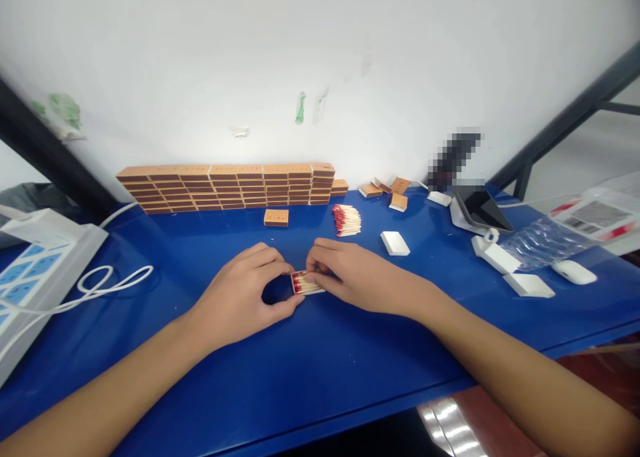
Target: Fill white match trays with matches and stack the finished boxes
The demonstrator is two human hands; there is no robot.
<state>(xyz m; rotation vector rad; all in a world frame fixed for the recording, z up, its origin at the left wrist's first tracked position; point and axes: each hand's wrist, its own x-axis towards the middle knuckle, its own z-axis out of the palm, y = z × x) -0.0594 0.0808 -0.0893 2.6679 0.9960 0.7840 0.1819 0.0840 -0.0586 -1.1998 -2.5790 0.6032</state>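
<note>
A small matchbox tray (299,283) lies on the blue table in front of me, with red-headed matches (311,285) in it, heads to the left. My left hand (249,290) grips the tray's left end between thumb and forefinger. Over its right part is my right hand (350,270), fingers curled and pinched at the matches; the fingertips partly hide them. Just beyond the hands sits a pile of loose matches (347,221), heads to the left. An orange matchbox sleeve or closed box (276,217) is behind my left hand.
Stacked matchboxes (225,185) form a long row against the white wall. Several loose matchboxes (399,202) lie right of it. A white tray (395,243) is beyond my right forearm. A power strip (45,270) with white cable stands left; a dark-screened device (483,208) and white mouse (574,271) are right.
</note>
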